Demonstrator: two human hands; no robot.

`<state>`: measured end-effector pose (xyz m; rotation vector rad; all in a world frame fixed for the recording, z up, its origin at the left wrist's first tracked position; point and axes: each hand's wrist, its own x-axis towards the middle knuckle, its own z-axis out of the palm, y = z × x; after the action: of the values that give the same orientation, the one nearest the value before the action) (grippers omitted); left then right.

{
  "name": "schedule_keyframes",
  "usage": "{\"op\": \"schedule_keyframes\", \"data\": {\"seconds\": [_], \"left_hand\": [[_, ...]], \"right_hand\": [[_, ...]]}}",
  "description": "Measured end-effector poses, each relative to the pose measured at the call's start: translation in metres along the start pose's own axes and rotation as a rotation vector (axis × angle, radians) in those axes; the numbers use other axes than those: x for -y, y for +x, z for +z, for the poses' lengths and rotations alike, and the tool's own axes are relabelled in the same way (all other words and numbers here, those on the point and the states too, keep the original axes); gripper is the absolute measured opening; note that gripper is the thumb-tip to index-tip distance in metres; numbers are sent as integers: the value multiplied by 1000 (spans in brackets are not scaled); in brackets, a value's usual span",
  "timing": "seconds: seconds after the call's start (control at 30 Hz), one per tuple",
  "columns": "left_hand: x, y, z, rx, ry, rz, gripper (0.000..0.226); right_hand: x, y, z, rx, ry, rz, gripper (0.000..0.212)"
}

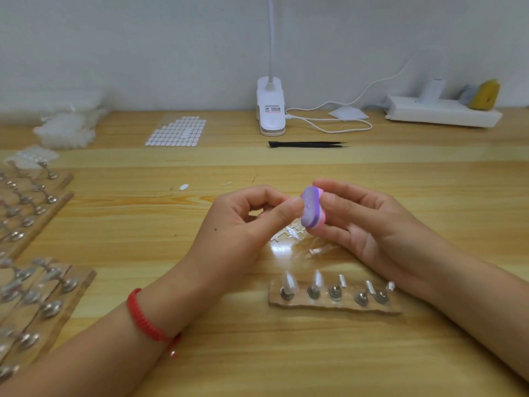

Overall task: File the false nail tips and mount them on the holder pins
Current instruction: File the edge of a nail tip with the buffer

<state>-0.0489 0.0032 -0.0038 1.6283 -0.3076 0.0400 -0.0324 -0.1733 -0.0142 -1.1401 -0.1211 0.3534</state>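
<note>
Where hands [243, 222] [369, 224] meet, file block [312, 207] stands upright.

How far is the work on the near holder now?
Two of five pins on the near holder carry nail tips. The right hand holds the purple buffer block; the left hand pinches a small piece, probably a tip, against it. Three pins are bare.

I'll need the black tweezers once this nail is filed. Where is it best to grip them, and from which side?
Probably at the middle of the tweezers, coming down from above. They lie flat on the table, with the joined end to the left and the two sharp tips to the right. A pinch across both arms, thumb on the near edge, should keep your fingers clear of the points.
</note>
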Motion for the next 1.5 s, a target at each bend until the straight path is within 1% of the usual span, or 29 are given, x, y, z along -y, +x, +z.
{"op": "schedule_keyframes", "data": {"seconds": [0.33,0.63,0.73,0.8,0.87,0.97,1.1,1.2,1.37,1.43,1.5], "left_hand": [[1,0,-1,-32,3,0,14],[3,1,-2,-71,15,-4,18],[4,1,-2,-101,18,-7,24],[4,1,-2,-86,16,-12,22],[4,1,-1,-71,16,-12,18],[6,3,-3,-86,9,-13,19],[6,3,-2,-86,-16,-16,19],[7,3,-3,-112,-1,-20,24],[6,4,-3,-141,33,-15,30],[5,4,-3,-152,43,-8,32],[5,4,-3,-157,26,-12,33]], "right_hand": [[-1,-2,3,10,-72,-18,19],[0,-3,4,35,-122,-16,21],[1,-3,5,31,-79,-7,21],[1,-1,4,-4,-23,-10,20],[0,-1,3,-2,-28,-17,19],[0,-1,3,33,-56,-10,21],[-1,0,0,5,-19,-23,22],[-2,0,3,29,-72,-20,22],[0,0,4,-30,7,-27,18],[0,-1,6,0,-50,-25,21],[0,-1,5,3,-48,-27,25]]}}
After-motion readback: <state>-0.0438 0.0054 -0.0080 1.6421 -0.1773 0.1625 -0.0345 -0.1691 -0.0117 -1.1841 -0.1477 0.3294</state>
